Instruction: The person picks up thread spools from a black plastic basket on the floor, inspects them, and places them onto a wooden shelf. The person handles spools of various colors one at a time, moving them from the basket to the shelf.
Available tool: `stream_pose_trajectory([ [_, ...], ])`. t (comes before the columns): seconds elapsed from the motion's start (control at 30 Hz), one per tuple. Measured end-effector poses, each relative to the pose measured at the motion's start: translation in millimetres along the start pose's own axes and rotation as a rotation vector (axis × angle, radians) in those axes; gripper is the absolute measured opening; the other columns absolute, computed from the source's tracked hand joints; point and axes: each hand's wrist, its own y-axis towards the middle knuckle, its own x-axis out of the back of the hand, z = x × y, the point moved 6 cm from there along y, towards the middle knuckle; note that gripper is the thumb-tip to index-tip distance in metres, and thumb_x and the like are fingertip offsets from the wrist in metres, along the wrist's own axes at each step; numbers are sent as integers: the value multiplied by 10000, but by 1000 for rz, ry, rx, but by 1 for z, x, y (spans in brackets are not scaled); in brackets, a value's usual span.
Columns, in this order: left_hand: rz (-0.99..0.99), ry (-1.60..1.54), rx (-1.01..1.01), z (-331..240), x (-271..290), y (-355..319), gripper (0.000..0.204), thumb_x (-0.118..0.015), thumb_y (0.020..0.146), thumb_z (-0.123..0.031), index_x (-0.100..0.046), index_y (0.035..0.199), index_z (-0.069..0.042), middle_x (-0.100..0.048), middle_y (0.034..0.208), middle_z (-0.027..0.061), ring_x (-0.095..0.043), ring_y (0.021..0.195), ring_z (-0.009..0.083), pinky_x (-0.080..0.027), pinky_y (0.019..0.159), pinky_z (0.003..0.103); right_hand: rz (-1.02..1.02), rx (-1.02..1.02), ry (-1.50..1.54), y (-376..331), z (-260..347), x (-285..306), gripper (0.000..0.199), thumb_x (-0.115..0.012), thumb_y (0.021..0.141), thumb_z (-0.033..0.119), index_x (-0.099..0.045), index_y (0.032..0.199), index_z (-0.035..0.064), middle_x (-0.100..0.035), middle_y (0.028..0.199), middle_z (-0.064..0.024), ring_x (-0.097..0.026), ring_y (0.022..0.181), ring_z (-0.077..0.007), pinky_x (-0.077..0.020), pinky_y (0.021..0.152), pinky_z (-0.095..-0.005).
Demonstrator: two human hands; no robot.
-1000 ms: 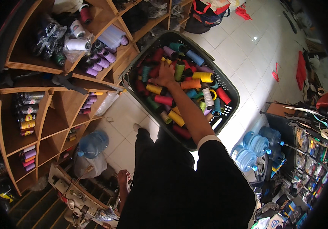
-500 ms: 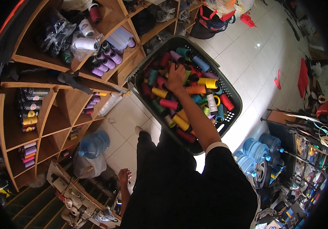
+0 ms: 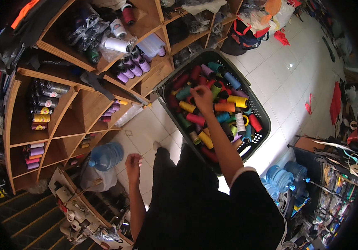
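Observation:
My right hand point(image 3: 203, 100) hovers over a dark green plastic basket point(image 3: 263, 132) piled with thread spools of many colours. Its fingers are bent and slightly apart, close to a teal spool point(image 3: 183, 92) and a yellow spool point(image 3: 187, 107); no spool shows in its grasp. An orange spool point(image 3: 224, 107) lies right of the wrist, with a bright yellow spool point(image 3: 238, 101) and a white spool point(image 3: 240, 121) beyond. My left hand point(image 3: 133, 167) hangs low on the left, away from the basket, its fingers loosely curled and holding nothing visible.
Wooden shelves point(image 3: 68, 134) with thread spools stand on the left. A large blue water bottle point(image 3: 107, 156) is on the floor near my left hand, above a sewing machine point(image 3: 77, 216). More blue bottles point(image 3: 279, 177) stand at right. A bag point(image 3: 247, 35) lies beyond the basket.
My right hand has drawn back toward me over the spools. My left hand has risen further into view. The whole view has shifted, with the basket now lower and further right.

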Motion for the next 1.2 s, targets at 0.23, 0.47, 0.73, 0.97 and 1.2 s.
stream_pose_trajectory([
  [0.23,384,-497,-197,-167,-127,1,537,-489,928,-489,-426,1255,-68,-537,1177,119,-522,1117,229,-417,922,374,25,-385,664,-104,142,37,459,-680,793,-2,-460,1191,58,-488,1041,-53,-557,931,-138,-475,781,-270],
  [0.47,427,-1028,-48,-255,-172,-28,363,-546,906,-423,-526,1014,-77,-552,841,84,-567,841,216,-456,869,392,87,-98,641,-138,224,39,499,-722,741,-39,-515,1195,-13,-521,1112,-84,-547,1031,-162,-484,865,-281],
  [0.73,503,-1037,-81,-285,-164,-43,149,-543,816,-190,-426,758,-120,-399,621,3,-442,567,131,-424,631,319,9,21,570,-141,249,43,469,-725,715,-91,-555,1148,-39,-554,1082,-96,-609,960,-169,-511,844,-286],
  [0.97,524,-941,-140,-286,-154,-43,149,-532,808,-195,-416,750,-121,-398,606,0,-436,547,132,-420,591,324,-2,-189,749,-146,244,31,342,-678,786,-63,-569,1109,-35,-578,971,-88,-626,884,-158,-541,759,-284],
  [1.2,505,-1026,-116,-290,-142,-41,108,-550,804,-172,-465,794,-107,-445,627,30,-485,584,165,-434,621,337,23,-349,1023,-134,239,31,358,-710,794,36,-563,1117,-15,-593,1021,-91,-618,907,-184,-524,787,-320],
])
